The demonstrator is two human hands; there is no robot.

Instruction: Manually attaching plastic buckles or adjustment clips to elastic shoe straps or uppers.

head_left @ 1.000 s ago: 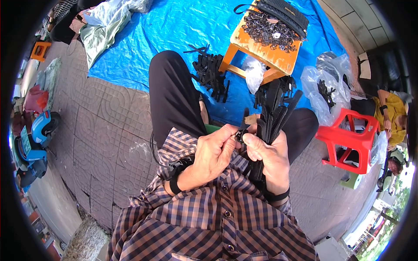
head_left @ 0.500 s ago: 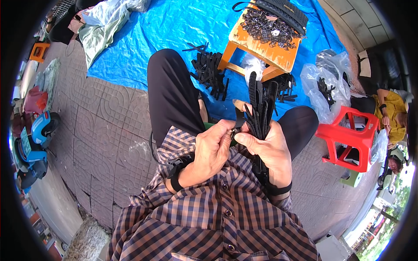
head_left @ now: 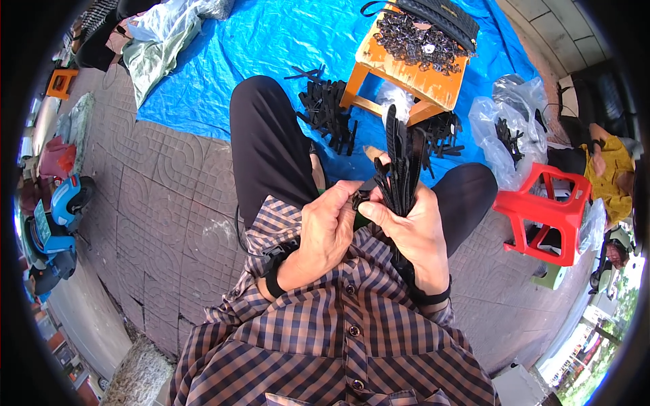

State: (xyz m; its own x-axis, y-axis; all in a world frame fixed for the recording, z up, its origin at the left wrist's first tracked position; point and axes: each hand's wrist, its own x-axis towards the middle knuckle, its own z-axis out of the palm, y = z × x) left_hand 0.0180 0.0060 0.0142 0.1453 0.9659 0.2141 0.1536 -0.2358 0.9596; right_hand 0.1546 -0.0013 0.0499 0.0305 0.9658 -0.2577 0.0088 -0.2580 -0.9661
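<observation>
My left hand pinches a small dark buckle in front of my lap. Close against it, my right hand is closed round a bundle of black straps that fans upward, its thumb reaching to the buckle. One strap end seems to meet the buckle, but the fingers hide the join. Beyond my knees, a pile of black straps lies on a blue tarp. A heap of small dark buckles covers part of a wooden stool.
A black woven pouch rests on the wooden stool's far edge. To the right are a clear plastic bag with straps inside and a red plastic stool. A person in yellow sits farther right. Blue scooters stand far left.
Both hands have shifted slightly left, with the strap bundle tilting more upright. The buckle shows more clearly between my fingers. The person in yellow has moved an arm.
</observation>
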